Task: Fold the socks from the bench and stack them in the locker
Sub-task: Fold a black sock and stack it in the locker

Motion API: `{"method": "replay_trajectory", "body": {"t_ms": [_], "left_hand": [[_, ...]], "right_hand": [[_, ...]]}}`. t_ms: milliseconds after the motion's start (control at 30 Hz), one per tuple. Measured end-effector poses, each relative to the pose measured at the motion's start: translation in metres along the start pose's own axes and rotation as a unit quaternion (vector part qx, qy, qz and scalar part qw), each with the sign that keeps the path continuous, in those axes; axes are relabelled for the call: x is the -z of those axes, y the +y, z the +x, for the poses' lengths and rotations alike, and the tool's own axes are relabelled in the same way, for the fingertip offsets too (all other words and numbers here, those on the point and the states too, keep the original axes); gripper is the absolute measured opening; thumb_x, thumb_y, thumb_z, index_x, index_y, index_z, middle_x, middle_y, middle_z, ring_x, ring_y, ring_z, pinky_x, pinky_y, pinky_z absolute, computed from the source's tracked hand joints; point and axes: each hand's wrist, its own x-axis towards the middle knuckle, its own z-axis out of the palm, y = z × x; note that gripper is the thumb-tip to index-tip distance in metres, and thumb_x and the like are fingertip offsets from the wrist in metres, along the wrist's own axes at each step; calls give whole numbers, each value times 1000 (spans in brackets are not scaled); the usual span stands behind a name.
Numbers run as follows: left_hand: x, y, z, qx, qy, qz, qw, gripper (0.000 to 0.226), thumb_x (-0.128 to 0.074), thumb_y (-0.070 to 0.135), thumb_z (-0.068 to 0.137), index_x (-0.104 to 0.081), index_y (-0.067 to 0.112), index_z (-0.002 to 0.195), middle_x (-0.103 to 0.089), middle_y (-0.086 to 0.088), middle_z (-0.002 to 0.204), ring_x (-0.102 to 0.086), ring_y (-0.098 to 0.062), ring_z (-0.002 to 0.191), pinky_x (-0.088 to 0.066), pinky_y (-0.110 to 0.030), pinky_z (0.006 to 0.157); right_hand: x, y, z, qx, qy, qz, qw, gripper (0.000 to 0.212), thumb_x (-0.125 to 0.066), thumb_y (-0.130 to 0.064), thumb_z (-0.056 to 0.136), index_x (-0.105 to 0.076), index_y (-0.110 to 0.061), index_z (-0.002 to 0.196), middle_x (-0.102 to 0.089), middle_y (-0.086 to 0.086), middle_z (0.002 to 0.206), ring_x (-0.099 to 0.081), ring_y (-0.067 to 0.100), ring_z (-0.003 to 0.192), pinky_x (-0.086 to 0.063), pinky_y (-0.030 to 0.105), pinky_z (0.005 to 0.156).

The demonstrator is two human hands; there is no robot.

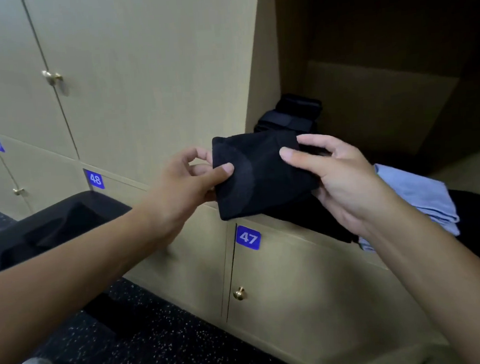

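With your left hand (187,179) and right hand (338,180) each pinching an edge of the folded black sock (261,174) before the open locker (369,93), a loosened grip could unfold it short of the sock stack (291,115).

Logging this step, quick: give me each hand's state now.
Left hand: pinches the left edge of the folded black sock.
Right hand: grips the sock's right side, thumb on top.
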Motion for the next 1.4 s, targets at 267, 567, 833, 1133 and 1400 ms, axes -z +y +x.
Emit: {"method": "replay_trajectory", "body": {"t_ms": [267,567,833,1133,1400], "left_hand": [[-42,8,11,-2,32,-91,995,12,-67,11,97,-55,10,100,-71,-18,93,-73,-24,91,-62,-39,87],[-86,13,11,-159,-29,121,979,40,-71,8,94,-38,24,112,-63,-5,78,-73,-26,64,-63,-47,73],[-106,-15,17,-133,-96,188,968,30,-66,17,98,-65,30,125,-69,13,104,-73,-13,76,-59,-33,75],[-117,-27,18,-141,-141,261,945,49,-66,21,98,-56,31,145,-62,21,120,-68,-6,80,-51,-9,75],[-115,-37,16,-162,-142,309,926,60,-55,51,94,-52,27,149,-58,17,126,-62,-9,85,-43,-6,76]], "right_hand": [[33,-18,-1,-26,-88,-12,996,36,-68,-24,93,-69,-10,127,-75,5,118,-72,16,107,-57,35,91],[56,-20,12,78,104,73,989,33,-73,-9,92,-61,-4,122,-75,13,109,-76,20,97,-62,33,84],[91,-14,33,150,232,-80,958,26,-76,-11,91,-66,-16,115,-74,8,107,-74,14,86,-60,29,70],[118,-4,52,166,239,-331,898,17,-75,-13,91,-71,-29,90,-70,3,94,-66,15,83,-55,28,78],[112,3,68,132,159,-426,881,27,-63,-5,97,-76,-22,114,-72,4,94,-67,15,88,-57,29,88]]}}
